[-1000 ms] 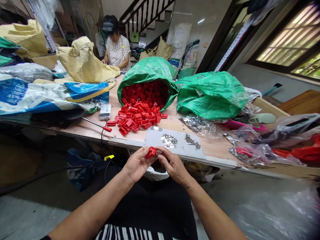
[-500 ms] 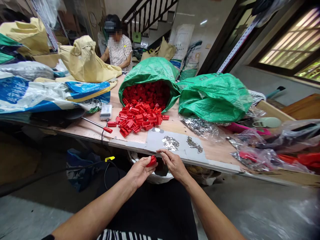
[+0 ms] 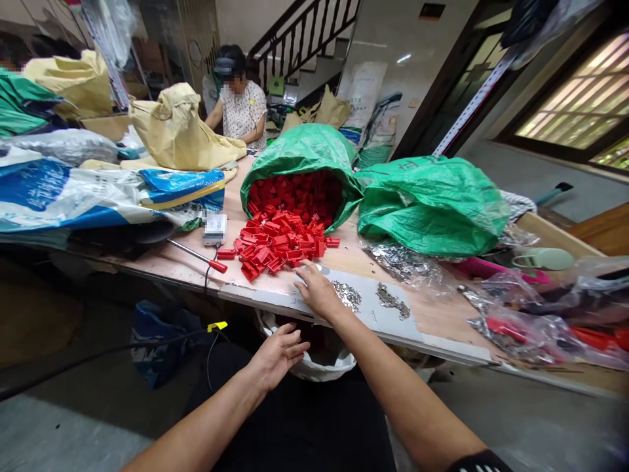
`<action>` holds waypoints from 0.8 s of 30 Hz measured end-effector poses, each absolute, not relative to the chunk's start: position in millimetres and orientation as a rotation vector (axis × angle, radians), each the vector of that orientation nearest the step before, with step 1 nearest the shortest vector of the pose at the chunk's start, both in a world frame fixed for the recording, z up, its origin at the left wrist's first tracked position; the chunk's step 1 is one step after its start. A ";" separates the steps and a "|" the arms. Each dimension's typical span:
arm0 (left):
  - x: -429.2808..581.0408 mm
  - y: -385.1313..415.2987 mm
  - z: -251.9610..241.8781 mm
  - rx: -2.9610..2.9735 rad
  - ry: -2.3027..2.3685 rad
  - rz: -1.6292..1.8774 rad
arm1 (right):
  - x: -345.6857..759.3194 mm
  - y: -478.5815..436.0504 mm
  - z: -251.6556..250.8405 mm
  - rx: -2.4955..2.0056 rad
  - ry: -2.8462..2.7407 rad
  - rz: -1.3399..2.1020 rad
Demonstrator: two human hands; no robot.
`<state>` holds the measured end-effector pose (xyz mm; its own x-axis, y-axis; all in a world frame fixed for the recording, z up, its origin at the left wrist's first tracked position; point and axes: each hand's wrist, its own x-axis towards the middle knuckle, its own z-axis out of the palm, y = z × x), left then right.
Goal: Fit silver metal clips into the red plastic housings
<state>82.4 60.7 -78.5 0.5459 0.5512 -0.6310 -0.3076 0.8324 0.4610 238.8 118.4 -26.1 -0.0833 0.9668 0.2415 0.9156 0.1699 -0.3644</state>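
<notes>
Beside red parts (image 3: pixel 278 244), right hand (image 3: pixel 317 290) spreads fingers; left hand (image 3: pixel 279 354) likewise near white sack (image 3: pixel 322 372).

Right hand (image 3: pixel 317 290) near red parts (image 3: pixel 278 241), left hand (image 3: pixel 279 354) by white bag (image 3: pixel 330 372)

The bare left hand (image 3: pixel 279 357) now hangs open, rid of its small red plastic block; the bare right hand (image 3: pixel 317 292) now reaches beside the heaped red plastic pieces (image 3: pixel 278 244).

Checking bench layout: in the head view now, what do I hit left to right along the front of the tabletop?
Red-handled rod → pile of red parts → shiny metal pieces → darker metal pieces.
</notes>
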 end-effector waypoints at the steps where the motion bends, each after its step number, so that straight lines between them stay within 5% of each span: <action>1: 80.7 60.6 -77.4 0.314 0.851 0.522 | 233.7 125.7 -25.4 -1.814 -2.057 0.144; 7: 71.8 64.6 -71.2 0.318 0.835 0.542 | 219.6 152.0 -24.0 -1.969 -2.084 0.120; 14: 70.8 69.4 -66.2 0.289 0.743 0.564 | 233.8 142.8 -22.2 -1.641 -2.065 0.205; 24: 71.2 69.3 -51.6 0.088 0.413 0.446 | 229.8 13.7 17.5 -1.062 -2.181 0.799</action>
